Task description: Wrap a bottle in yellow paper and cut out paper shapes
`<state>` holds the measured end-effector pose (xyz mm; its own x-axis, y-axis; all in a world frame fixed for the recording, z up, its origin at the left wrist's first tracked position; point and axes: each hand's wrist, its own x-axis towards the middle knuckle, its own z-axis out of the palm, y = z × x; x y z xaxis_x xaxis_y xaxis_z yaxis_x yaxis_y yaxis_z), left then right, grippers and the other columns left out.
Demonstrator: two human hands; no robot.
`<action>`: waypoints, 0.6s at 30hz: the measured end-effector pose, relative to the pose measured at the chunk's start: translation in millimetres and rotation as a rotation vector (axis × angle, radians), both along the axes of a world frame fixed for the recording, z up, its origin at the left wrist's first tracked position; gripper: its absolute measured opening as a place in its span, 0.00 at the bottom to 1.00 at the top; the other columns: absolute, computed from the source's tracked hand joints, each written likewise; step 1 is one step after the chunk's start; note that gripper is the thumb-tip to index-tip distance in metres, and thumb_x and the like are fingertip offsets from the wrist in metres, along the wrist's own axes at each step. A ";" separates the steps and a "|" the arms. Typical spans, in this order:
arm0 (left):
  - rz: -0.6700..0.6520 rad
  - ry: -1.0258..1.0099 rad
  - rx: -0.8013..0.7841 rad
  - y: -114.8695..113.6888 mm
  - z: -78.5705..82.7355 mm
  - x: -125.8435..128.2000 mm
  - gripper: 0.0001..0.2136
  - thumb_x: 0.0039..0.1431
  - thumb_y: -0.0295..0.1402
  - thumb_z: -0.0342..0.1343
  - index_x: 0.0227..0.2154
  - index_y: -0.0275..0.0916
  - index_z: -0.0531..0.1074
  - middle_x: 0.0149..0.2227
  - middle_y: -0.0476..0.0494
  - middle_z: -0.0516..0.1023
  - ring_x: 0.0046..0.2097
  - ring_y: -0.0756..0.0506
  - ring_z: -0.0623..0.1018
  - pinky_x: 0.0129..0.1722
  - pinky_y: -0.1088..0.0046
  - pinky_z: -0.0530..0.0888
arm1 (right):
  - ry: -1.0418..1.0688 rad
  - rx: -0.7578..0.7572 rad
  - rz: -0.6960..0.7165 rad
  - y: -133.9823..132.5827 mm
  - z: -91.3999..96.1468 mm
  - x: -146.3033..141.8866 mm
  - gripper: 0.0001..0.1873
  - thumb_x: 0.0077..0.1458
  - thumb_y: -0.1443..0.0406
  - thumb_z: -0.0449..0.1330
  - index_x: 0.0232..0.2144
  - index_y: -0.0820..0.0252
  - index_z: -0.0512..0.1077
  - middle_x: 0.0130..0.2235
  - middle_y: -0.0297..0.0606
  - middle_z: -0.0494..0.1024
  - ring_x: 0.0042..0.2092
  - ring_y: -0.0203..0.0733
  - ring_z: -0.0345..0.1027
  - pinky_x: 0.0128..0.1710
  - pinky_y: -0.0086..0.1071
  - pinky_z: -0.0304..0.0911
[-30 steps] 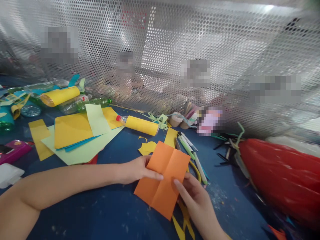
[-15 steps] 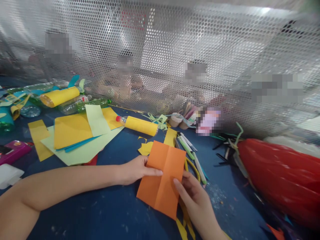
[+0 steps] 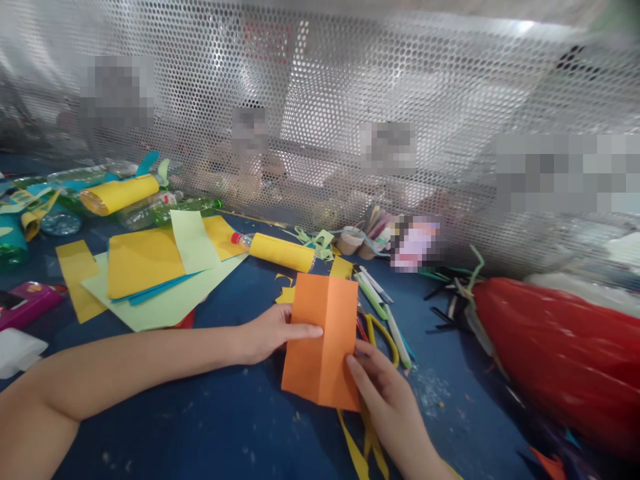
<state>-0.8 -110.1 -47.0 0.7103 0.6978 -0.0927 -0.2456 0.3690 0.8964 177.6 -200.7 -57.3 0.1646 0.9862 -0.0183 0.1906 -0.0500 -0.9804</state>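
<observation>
An orange paper sheet (image 3: 323, 337) with a lengthwise crease is held upright over the blue table (image 3: 225, 427). My left hand (image 3: 267, 333) pinches its left edge, thumb lying across the front. My right hand (image 3: 385, 390) grips the lower right edge with the fingers behind the sheet. Under the sheet lie yellow paper strips (image 3: 363, 443) and yellow scraps (image 3: 287, 293).
A stack of yellow, pale green and blue sheets (image 3: 155, 267) lies at the left, with a bottle wrapped in yellow paper (image 3: 280, 251) beside it. Pens (image 3: 385, 310) lie right of the sheet. A red plastic bag (image 3: 560, 357) fills the right. A perforated metal screen (image 3: 350, 100) closes the back; people sit behind it.
The orange sheet has turned from slanted to nearly upright and now looks narrower. Both hands kept their hold and shifted only slightly.
</observation>
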 end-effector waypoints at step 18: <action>0.186 0.098 0.100 9.0 -11.4 3.7 0.17 0.50 0.43 0.60 0.35 0.33 0.75 0.41 0.35 0.79 0.43 0.37 0.78 0.46 0.59 0.72 | -0.633 0.143 -0.084 18.1 0.1 27.1 0.18 0.56 0.54 0.51 0.42 0.59 0.69 0.41 0.45 0.77 0.40 0.46 0.73 0.39 0.37 0.68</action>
<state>2.8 -101.2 -58.4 0.5597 0.8249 -0.0789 -0.2107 0.2338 0.9492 204.6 -182.6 -57.2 0.1774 0.9550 0.2376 0.7345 0.0322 -0.6778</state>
